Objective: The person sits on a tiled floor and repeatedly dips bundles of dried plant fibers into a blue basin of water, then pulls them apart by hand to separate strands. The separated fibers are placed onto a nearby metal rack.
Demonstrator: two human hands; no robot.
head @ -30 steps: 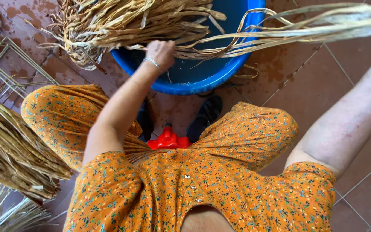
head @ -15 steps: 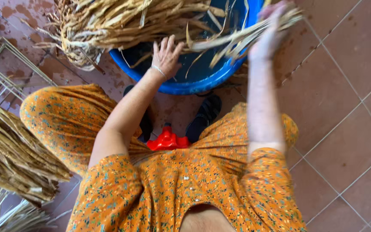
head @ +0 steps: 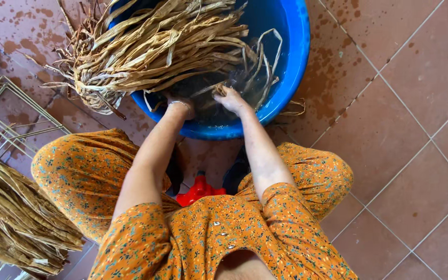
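Glossy blue plastic basin [head: 291, 57], dry fibrous straw strips [head: 156, 46], matt terracotta tiles [head: 405, 129]

A tub [head: 291, 62] stands on the floor [head: 400, 135] before the person's knees, with a bundle of dried leaves [head: 151, 46] lying across its left rim. Another bundle [head: 11, 218] lies on the floor at the left, behind a wire frame [head: 6, 119].

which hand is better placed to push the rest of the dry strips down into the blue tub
Left, probably. The left hand sits at the tub's near rim, right under the dry strip bundle lying over the blue tub. The right hand is already closed on wet strips further right.
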